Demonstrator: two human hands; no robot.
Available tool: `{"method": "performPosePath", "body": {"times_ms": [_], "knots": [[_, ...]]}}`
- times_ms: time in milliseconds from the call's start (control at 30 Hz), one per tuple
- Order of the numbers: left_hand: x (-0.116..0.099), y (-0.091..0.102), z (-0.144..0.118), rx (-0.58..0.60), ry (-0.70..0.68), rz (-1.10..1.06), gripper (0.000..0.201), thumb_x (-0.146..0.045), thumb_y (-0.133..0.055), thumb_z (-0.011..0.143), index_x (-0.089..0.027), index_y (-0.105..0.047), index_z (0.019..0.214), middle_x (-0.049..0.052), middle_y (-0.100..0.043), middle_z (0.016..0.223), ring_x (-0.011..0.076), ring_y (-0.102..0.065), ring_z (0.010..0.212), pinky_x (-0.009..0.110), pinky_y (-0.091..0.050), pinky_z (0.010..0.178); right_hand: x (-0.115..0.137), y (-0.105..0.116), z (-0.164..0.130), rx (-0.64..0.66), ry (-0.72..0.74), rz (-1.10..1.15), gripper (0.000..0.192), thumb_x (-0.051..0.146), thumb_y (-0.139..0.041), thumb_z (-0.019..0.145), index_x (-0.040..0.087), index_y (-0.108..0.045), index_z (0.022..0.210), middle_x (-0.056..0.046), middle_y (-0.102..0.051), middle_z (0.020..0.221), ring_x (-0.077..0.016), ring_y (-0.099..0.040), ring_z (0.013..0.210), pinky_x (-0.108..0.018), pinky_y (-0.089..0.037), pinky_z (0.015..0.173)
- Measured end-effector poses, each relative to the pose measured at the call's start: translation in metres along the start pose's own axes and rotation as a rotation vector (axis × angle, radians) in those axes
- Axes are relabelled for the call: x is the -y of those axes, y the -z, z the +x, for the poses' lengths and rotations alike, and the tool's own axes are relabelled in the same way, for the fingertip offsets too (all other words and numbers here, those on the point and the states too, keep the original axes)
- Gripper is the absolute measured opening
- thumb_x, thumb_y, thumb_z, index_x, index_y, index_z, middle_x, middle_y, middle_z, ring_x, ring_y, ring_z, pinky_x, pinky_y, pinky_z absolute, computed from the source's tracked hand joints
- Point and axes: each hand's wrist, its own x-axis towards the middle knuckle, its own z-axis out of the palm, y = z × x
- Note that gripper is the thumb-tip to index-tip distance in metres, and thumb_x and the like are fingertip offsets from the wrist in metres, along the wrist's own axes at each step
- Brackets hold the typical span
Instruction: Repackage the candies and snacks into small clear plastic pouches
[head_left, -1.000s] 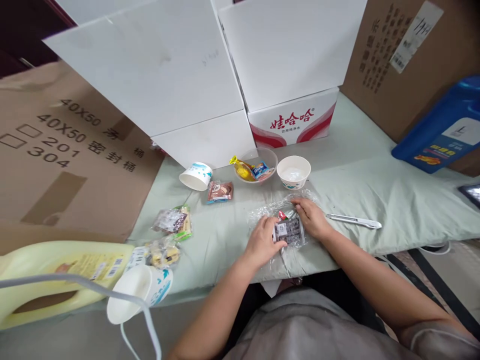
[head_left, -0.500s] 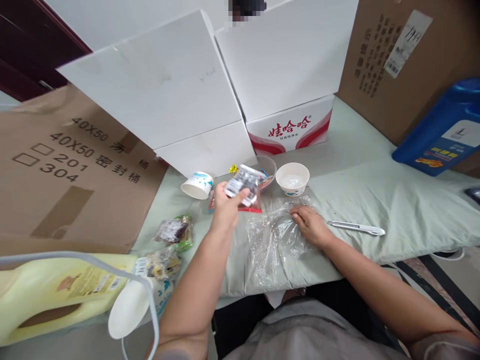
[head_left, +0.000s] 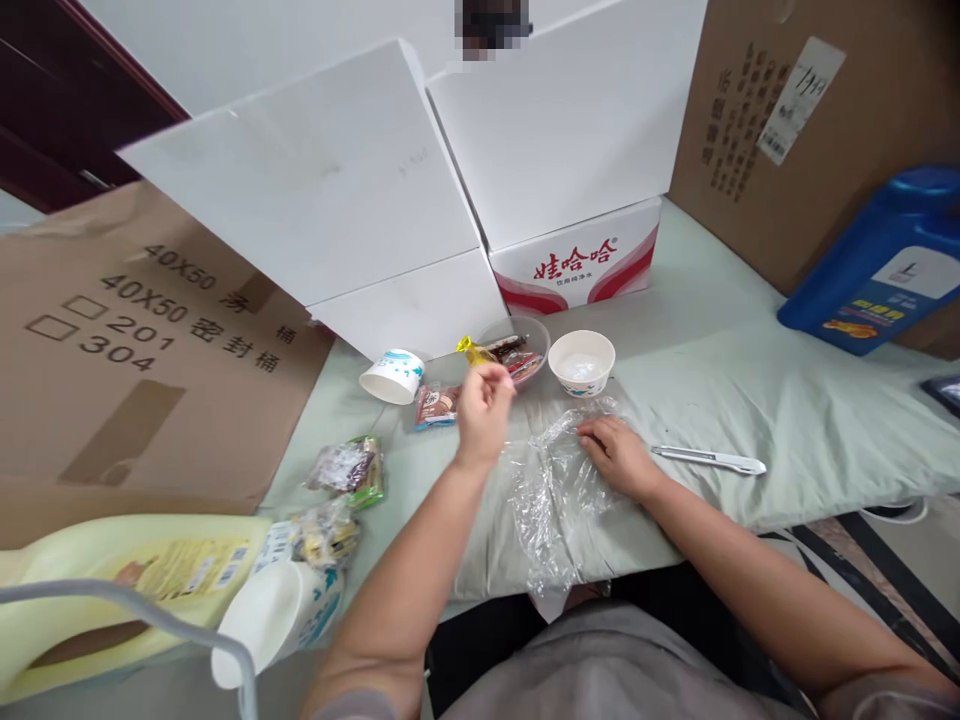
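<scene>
Left hand (head_left: 486, 415): raised at the near side of a clear bowl (head_left: 545, 338), fingers bent inward, spread narrow; cannot tell if gripping anything. Right hand (head_left: 616, 457): lowered onto a sheet of crumpled plastic film (head_left: 541, 515), fingers together and slightly bent, tips on the film's upper right part; cannot tell if pinching or only pressing.

Clear bowl: just beyond the left fingertips, farther off from the right hand. Inside, a yellow packet (head_left: 472, 350) directly behind the left fingers, partly hidden; a dark packet (head_left: 513, 344) beyond the same fingers; a red packet (head_left: 525, 366) to their right.

Plastic film: between the hands and nearer the body, spread loosely, running down to the table edge.

White paper bowl (head_left: 592, 385): upright, beyond the right hand, with clear crumpled material inside. Utility knife (head_left: 709, 460): flat, just right of the right wrist. Blue bottle (head_left: 862, 270): well right of the right hand.

Brown packet (head_left: 437, 406): just left of the left hand. Paper cup (head_left: 391, 376): tipped over, past that packet. Green packet (head_left: 369, 487): farther left, nearer the body. Yellow jug (head_left: 180, 570): well left of the left hand, lying on its side.

Red-and-white carton (head_left: 577, 268): beyond both hands.
</scene>
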Motion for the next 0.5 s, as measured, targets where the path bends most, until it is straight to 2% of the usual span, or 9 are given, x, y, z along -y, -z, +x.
{"method": "performPosePath", "body": {"times_ms": [67, 100, 133, 167, 233, 333, 433, 500], "knots": [[-0.002, 0.000, -0.038, 0.347, -0.037, 0.150, 0.013, -0.029, -0.055, 0.088, -0.020, -0.061, 0.095, 0.002, -0.063, 0.084, 0.0125, -0.059, 0.070, 0.025, -0.050, 0.067, 0.000, -0.001, -0.001, 0.003, 0.028, -0.027, 0.017, 0.023, -0.050, 0.092, 0.020, -0.066, 0.098, -0.009, -0.070, 0.105, -0.0239, -0.061, 0.101, -0.042, -0.049, 0.091], [-0.002, 0.001, -0.055, 0.542, -0.070, 0.247, 0.014, -0.028, -0.057, 0.088, -0.021, -0.063, 0.097, 0.003, -0.066, 0.090, 0.0143, -0.061, 0.075, 0.028, -0.052, 0.072, 0.000, -0.001, -0.001, 0.008, 0.041, -0.042, 0.017, 0.024, -0.051, 0.092, 0.019, -0.066, 0.099, -0.009, -0.070, 0.107, -0.0243, -0.060, 0.103, -0.043, -0.048, 0.092], [0.000, 0.002, -0.069, 0.681, -0.105, 0.360, 0.017, -0.028, -0.059, 0.086, -0.022, -0.065, 0.101, 0.005, -0.067, 0.100, 0.0175, -0.063, 0.086, 0.032, -0.052, 0.080, 0.000, -0.001, -0.001, 0.018, 0.056, -0.057, 0.017, 0.024, -0.053, 0.091, 0.019, -0.067, 0.100, -0.010, -0.069, 0.108, -0.0246, -0.060, 0.105, -0.043, -0.048, 0.093], [0.004, 0.004, -0.080, 0.739, -0.114, 0.489, 0.022, -0.027, -0.062, 0.085, -0.022, -0.065, 0.105, 0.007, -0.065, 0.113, 0.0217, -0.061, 0.100, 0.037, -0.051, 0.089, 0.001, -0.001, -0.001, 0.033, 0.071, -0.074, 0.018, 0.025, -0.054, 0.091, 0.019, -0.068, 0.101, -0.010, -0.069, 0.110, -0.0248, -0.059, 0.106, -0.044, -0.048, 0.095], [0.016, 0.014, -0.093, 0.725, -0.080, 0.742, 0.029, -0.028, -0.064, 0.084, -0.021, -0.065, 0.112, 0.011, -0.057, 0.131, 0.0289, -0.053, 0.118, 0.046, -0.046, 0.100, 0.003, 0.000, -0.002, 0.080, 0.101, -0.117, 0.021, 0.029, -0.055, 0.091, 0.020, -0.068, 0.105, -0.010, -0.068, 0.115, -0.0254, -0.057, 0.111, -0.045, -0.046, 0.098], [0.038, 0.038, -0.095, 0.544, 0.023, 0.983, 0.033, -0.025, -0.060, 0.086, -0.018, -0.063, 0.118, 0.015, -0.053, 0.135, 0.0336, -0.047, 0.125, 0.052, -0.043, 0.102, 0.010, 0.002, -0.006, 0.184, 0.130, -0.204, 0.029, 0.036, -0.059, 0.090, 0.018, -0.069, 0.111, -0.012, -0.062, 0.129, -0.0290, -0.052, 0.121, -0.048, -0.041, 0.105], [0.047, 0.062, -0.100, 0.409, -0.007, 0.967, 0.027, -0.020, -0.057, 0.086, -0.017, -0.065, 0.111, 0.016, -0.057, 0.126, 0.0325, -0.051, 0.120, 0.052, -0.044, 0.101, 0.020, 0.007, -0.014, 0.290, 0.101, -0.271, 0.043, 0.046, -0.062, 0.087, 0.018, -0.066, 0.119, -0.016, -0.052, 0.141, -0.0356, -0.042, 0.132, -0.054, -0.037, 0.107], [0.043, 0.071, -0.112, 0.448, -0.110, 0.815, 0.021, -0.021, -0.054, 0.088, -0.019, -0.066, 0.105, 0.013, -0.062, 0.117, 0.0287, -0.054, 0.116, 0.049, -0.044, 0.102, 0.028, 0.012, -0.021, 0.346, 0.066, -0.292, 0.053, 0.054, -0.060, 0.086, 0.017, -0.063, 0.124, -0.017, -0.047, 0.145, -0.0388, -0.035, 0.137, -0.058, -0.035, 0.107]]}}
